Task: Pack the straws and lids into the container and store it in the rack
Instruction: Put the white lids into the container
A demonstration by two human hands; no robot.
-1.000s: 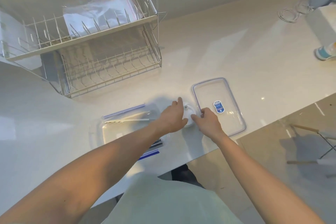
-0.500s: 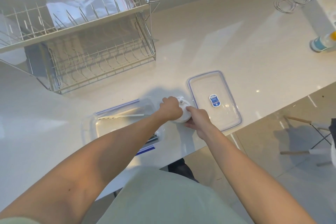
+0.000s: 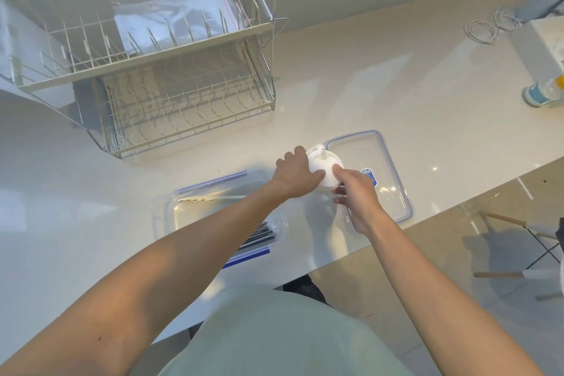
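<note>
left hand curled, right hand (fingertips) pinching

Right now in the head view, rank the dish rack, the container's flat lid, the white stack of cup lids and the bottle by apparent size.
1. Dish rack
2. Flat lid
3. White stack of cup lids, partly covered by both hands
4. Bottle, cut off at the frame edge, so unsure

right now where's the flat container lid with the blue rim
In the head view, the container lid lies flat on the counter, right of centre, just right of the hands, with the open container off to its left.
</note>
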